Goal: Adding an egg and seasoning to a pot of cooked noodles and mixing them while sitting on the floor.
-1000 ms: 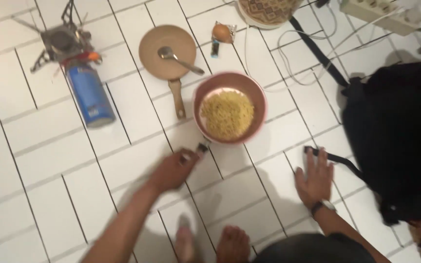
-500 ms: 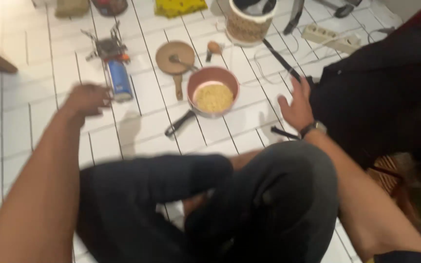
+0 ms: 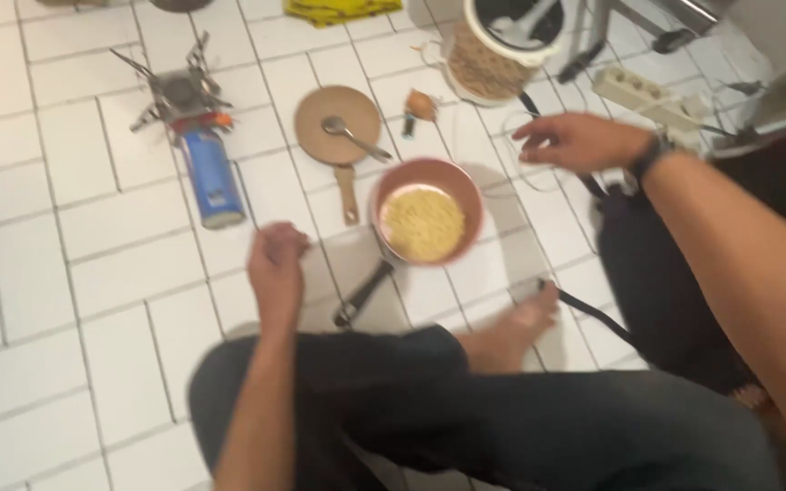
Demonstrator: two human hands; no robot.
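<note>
Left hand [image 3: 277, 264] loosely curled, empty, near pink noodle pan [image 3: 427, 221]; right hand [image 3: 575, 141] open, empty, above tiled floor [image 3: 65, 273].

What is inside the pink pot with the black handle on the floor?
The pink pot holds pale yellow noodles, which fill most of its bottom. Whatever lies under the noodles is covered. Neither hand touches the pot.

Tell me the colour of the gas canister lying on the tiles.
The gas canister is blue with a red-orange collar at the stove end, as the head view shows.
</note>
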